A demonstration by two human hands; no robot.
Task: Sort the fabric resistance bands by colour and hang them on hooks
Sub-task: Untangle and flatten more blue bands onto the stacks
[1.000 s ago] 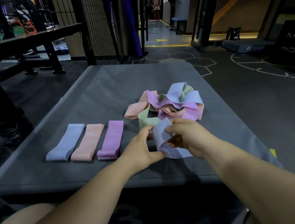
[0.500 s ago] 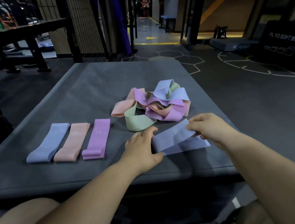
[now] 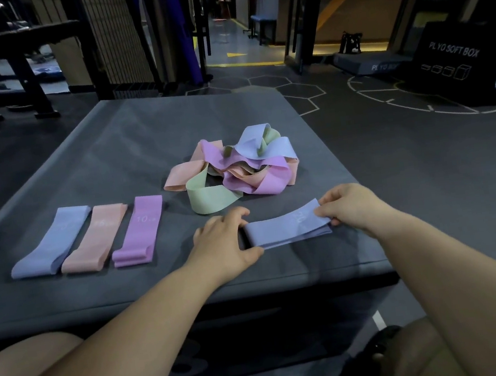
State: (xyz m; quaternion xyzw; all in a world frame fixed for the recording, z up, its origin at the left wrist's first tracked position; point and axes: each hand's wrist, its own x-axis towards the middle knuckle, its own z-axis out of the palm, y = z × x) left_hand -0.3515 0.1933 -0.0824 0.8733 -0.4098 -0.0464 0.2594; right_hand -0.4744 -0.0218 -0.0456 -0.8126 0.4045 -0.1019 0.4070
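Both hands [image 3: 285,223] pinch a blue band [image 3: 287,226] flat; 3 bands [image 3: 90,238] sorted left, tangled pile [image 3: 235,167] left — hooks unseen, prob. none hung.

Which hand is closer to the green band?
Left. The left hand sits just below the green band, while the right hand is off to its right, holding the blue band.

Bare grey mat [image 3: 140,138] lies open behind tangled band pile [image 3: 238,167] and sorted bands [image 3: 96,234].
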